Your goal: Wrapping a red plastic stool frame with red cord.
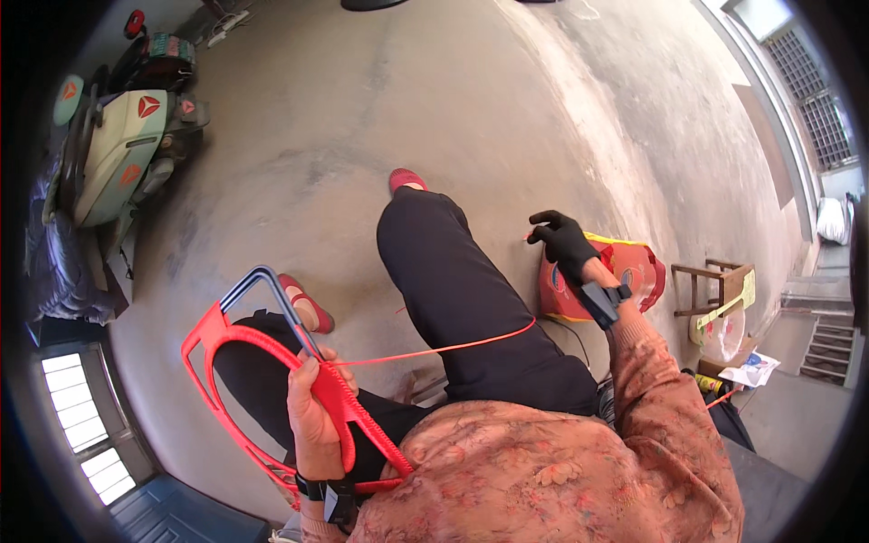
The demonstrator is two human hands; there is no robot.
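My bare left hand is closed around a red frame, which rests over my left leg. Most of this frame is wrapped in red cord, while a dark bar shows bare at its upper end. From beside my left thumb a thin red cord stretches across my right thigh and drops out of sight at its far side. My right hand, in a black glove, hangs above a red bag with yellow edging. Its fingers are bent but apart, with nothing visible between them.
A pale green scooter stands at the far left. On the right are a small wooden stool and a white paper among other items. A dark blue panel lies at the lower left. Concrete floor spreads ahead.
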